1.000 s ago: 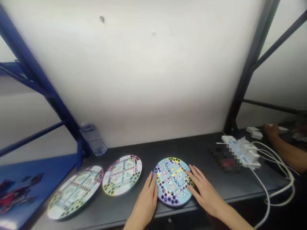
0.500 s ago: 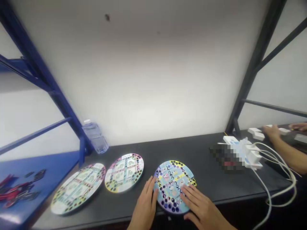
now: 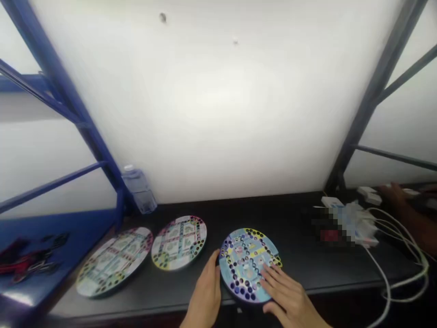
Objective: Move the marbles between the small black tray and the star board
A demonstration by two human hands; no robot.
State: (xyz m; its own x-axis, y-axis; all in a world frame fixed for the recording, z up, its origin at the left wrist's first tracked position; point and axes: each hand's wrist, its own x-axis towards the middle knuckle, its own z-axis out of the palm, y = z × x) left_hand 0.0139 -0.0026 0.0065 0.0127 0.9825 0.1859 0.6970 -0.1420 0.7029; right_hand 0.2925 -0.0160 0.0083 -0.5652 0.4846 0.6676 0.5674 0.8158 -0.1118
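Round board sits at the desk's front edge. My left hand meets its left rim, can't tell if that grip hooks underneath; right hand lies unclenched on top. Risk: pressing near that edge could tip it.

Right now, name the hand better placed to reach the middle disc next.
Likely the left hand: it is nearer the middle disc. The right hand is farther off, partly over the right disc.
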